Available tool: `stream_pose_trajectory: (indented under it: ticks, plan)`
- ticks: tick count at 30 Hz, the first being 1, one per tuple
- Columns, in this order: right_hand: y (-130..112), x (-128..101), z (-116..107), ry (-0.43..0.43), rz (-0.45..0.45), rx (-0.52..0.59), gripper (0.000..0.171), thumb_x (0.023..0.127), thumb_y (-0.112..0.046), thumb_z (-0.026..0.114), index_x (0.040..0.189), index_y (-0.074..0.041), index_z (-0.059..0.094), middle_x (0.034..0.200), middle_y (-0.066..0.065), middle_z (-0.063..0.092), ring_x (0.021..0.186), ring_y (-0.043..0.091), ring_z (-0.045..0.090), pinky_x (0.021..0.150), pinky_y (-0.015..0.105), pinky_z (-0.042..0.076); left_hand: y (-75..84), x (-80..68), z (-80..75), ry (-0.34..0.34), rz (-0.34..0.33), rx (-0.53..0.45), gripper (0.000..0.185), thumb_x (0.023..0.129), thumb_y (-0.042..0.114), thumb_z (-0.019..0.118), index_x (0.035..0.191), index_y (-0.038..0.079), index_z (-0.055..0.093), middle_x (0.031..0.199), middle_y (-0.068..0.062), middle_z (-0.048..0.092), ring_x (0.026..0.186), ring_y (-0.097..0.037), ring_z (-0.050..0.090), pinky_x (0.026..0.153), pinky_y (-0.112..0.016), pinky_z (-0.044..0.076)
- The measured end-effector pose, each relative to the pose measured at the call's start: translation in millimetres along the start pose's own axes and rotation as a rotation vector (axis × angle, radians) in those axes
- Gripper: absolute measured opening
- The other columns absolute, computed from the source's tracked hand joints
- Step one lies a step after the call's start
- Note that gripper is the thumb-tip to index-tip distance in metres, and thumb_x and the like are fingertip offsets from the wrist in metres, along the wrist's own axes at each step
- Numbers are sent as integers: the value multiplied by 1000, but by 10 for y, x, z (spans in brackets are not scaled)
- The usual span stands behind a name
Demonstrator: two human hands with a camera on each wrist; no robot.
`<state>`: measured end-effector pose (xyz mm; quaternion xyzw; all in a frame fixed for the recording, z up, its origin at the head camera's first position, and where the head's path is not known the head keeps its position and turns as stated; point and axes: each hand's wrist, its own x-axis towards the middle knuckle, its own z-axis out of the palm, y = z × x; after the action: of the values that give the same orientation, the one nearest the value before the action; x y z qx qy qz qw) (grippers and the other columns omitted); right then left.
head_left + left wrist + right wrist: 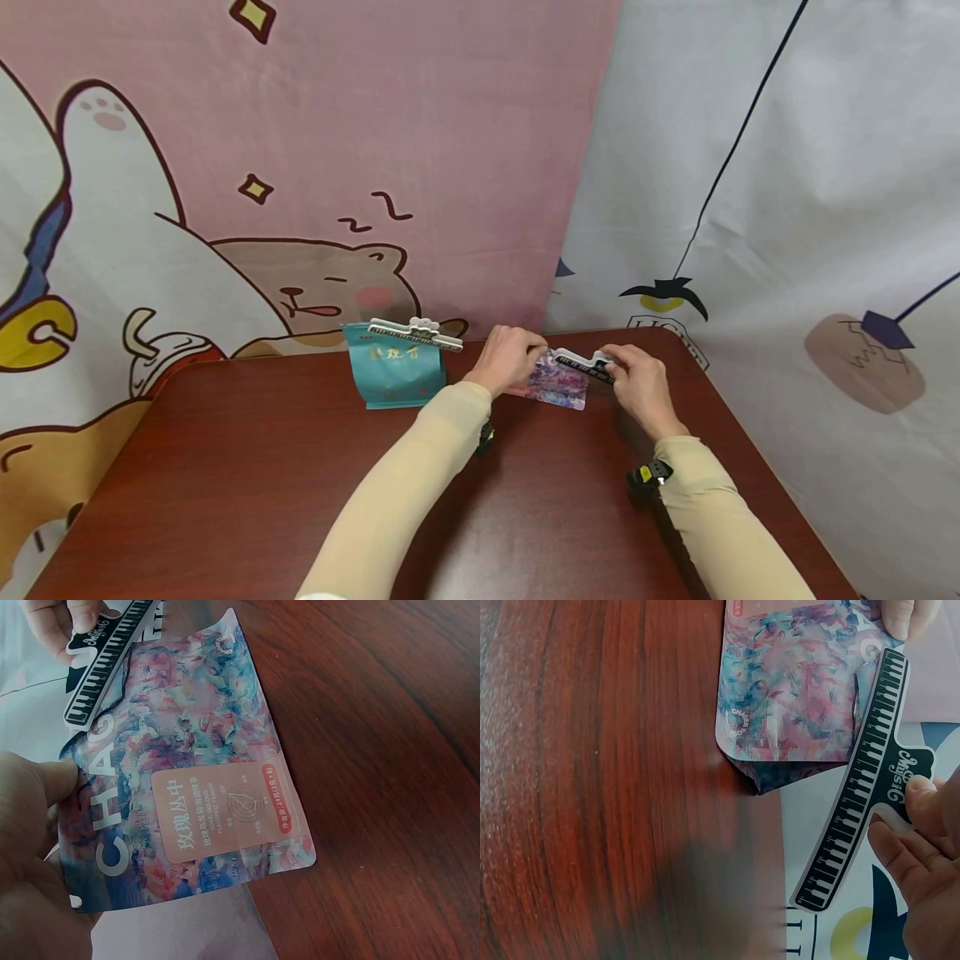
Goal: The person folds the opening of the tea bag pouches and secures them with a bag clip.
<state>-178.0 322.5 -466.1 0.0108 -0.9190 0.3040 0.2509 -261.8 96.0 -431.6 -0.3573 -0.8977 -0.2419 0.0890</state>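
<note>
The left hand point(508, 357) pinches the top of a colourful bag point(195, 795) on the table point(225, 475), and the right hand point(637, 379) pinches a piano clip point(862, 780) at the bag's top edge

Two long, close-fitting beige fabric sleeves point(420, 475) run from the near edge up to the wrists, smooth and plain, no pattern, no cuffs showing. A sliver of white fabric point(318, 596) peeks out at the near end of the left one. Both hands, left hand point(512, 358) and right hand point(641, 385), are bare. At each wrist sits a small black camera unit point(649, 477), the right one showing a yellow mark.
</note>
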Motion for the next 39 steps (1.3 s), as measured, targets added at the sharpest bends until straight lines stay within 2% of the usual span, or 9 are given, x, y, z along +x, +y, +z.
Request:
stream_pose_trajectory:
  ticks: [8, 22, 27, 33, 39]
  plan:
    - [-14, 13, 6, -3, 6, 6, 23, 94, 8, 67, 115, 2, 74, 109, 19, 72, 95, 39, 69, 83, 57, 54, -3, 6, 5, 4, 2, 6, 19, 103, 23, 66, 104, 17, 84, 95, 4, 80, 79, -10, 69, 85, -29, 52]
    - [-43, 43, 17, -3, -7, 7, 22, 94, 7, 67, 114, 2, 74, 107, 18, 72, 92, 38, 69, 82, 55, 54, -11, 8, 9, 11, 8, -8, 17, 102, 22, 68, 103, 16, 85, 92, 3, 80, 74, -9, 66, 80, -28, 53]
    - [-59, 39, 1, -21, 11, 8, 22, 95, 6, 66, 116, 2, 74, 110, 19, 72, 95, 39, 69, 83, 55, 54, -22, 4, 1, -4, -4, -13, 18, 102, 23, 68, 104, 17, 84, 95, 4, 80, 80, -10, 69, 84, -28, 54]
    - [-56, 23, -12, -32, 17, -8, 23, 95, 6, 66, 117, 2, 74, 111, 19, 71, 95, 37, 67, 83, 55, 54, -26, -10, -12, -47, -30, -67, 20, 103, 25, 66, 108, 16, 83, 101, 3, 79, 89, -11, 69, 86, -28, 55]
    - [-45, 25, 0, -26, 4, -5, 23, 95, 7, 66, 117, 3, 73, 111, 20, 71, 94, 38, 67, 83, 56, 54, -60, -47, -50, -45, -70, -74, 18, 102, 24, 67, 109, 18, 83, 104, 4, 79, 95, -13, 71, 89, -31, 56]
